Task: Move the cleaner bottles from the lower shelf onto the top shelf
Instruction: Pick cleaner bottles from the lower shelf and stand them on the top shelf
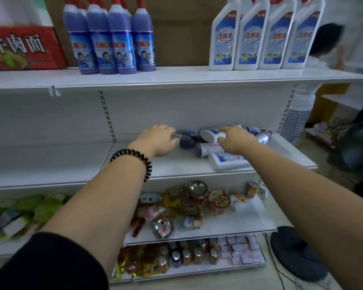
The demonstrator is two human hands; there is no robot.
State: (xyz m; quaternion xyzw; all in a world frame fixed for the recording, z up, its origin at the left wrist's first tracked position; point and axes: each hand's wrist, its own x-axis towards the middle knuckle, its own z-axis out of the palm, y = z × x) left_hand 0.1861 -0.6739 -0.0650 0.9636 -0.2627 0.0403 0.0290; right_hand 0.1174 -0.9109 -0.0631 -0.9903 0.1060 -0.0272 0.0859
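Several cleaner bottles lie in a heap on the lower shelf [176,166]. My left hand [158,141] grips a blue bottle [186,141] lying on its side. My right hand [235,141] holds a white bottle [211,135] at the top of the heap. Another white bottle [226,161] lies flat nearer the shelf's front edge. On the top shelf [176,77] stand several blue bottles [111,40] at the left and several white bottles [260,36] at the right, all upright.
A red carton [23,48] stands at the far left of the top shelf. Between the two bottle groups is a bare gap. Shelves below hold snacks and cans [187,204]. A person [314,80] stands at the right; a black fan base [296,254] sits on the floor.
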